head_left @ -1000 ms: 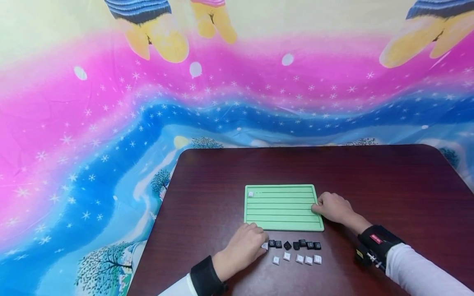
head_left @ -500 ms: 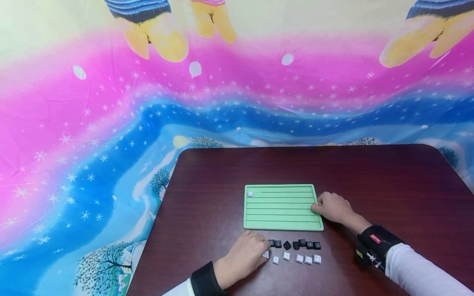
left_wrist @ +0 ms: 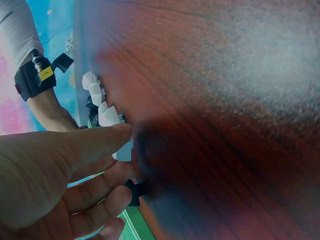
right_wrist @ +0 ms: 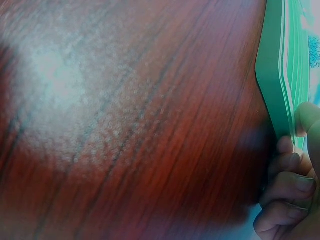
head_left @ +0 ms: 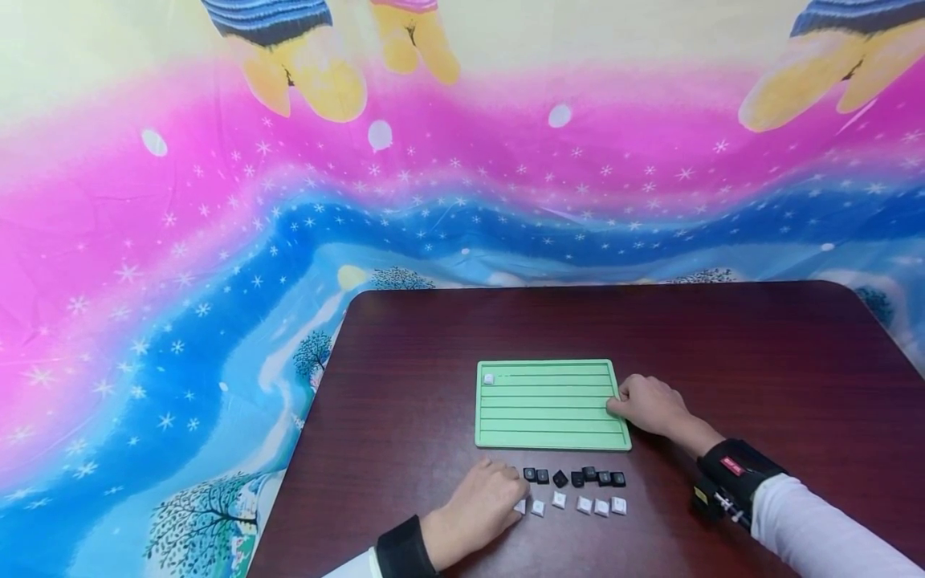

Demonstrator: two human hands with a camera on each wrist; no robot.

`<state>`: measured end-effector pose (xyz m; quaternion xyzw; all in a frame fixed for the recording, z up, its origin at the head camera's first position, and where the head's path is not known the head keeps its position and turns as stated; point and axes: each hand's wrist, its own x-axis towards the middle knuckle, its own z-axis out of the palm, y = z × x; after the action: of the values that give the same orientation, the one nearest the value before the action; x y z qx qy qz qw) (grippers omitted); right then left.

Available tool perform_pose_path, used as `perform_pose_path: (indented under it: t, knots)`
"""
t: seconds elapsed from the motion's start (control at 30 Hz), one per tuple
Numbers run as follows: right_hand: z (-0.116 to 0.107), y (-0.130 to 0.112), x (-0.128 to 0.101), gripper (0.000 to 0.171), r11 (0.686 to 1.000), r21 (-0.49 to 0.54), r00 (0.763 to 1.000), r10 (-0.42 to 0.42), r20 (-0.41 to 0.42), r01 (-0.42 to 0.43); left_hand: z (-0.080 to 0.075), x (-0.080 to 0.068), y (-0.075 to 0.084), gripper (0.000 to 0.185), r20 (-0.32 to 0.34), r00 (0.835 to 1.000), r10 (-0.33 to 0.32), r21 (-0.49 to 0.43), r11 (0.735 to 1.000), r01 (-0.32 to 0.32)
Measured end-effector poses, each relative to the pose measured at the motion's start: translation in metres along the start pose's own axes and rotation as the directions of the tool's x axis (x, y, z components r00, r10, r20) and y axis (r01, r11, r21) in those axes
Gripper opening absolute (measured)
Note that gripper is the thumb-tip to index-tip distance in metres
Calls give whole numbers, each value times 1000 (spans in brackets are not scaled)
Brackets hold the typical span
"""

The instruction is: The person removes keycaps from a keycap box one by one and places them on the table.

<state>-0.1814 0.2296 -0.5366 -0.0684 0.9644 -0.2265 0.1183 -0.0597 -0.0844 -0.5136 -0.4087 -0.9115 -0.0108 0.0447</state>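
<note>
My left hand (head_left: 480, 504) pinches a white keycap (left_wrist: 124, 152) between thumb and fingers, low over the table at the left end of a row of white keycaps (head_left: 560, 500). Fingers hide part of that keycap in the head view. With my right hand (head_left: 653, 406) I grip the right edge of a light green grooved board (head_left: 552, 414), thumb on top and the other fingers curled by its side. One white keycap (head_left: 489, 379) sits on the board at its upper left corner. Several black keycaps (head_left: 543, 476) lie in a row just in front of the board.
Everything rests on a dark reddish-brown table (head_left: 405, 361) with rounded far corners. Behind its far edge hangs a colourful printed cloth (head_left: 462, 185). Black straps with small devices (head_left: 737, 474) are worn on the wrists.
My left hand has drawn back from beside the black row toward the white row, bringing the white keycap with it. The right hand keeps its grip on the board.
</note>
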Motion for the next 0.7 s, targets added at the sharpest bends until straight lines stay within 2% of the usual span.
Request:
perform_pose_path:
  t: [0.2,0.43,0.7]
  knots:
    - [0,-1,0,43,1000,-1,1000,0,3,0,3,0,1,15,29,1000,-7,-2,1000,7]
    - [0,0,1,44,1000,0,1000,0,15,0,4,0,1,15,30,999,-13,-3,1000,13]
    - [1,3,1,43,1000,0,1000,-14,7,14,-1,1,2,17,44,999,-16,-19,1000,17]
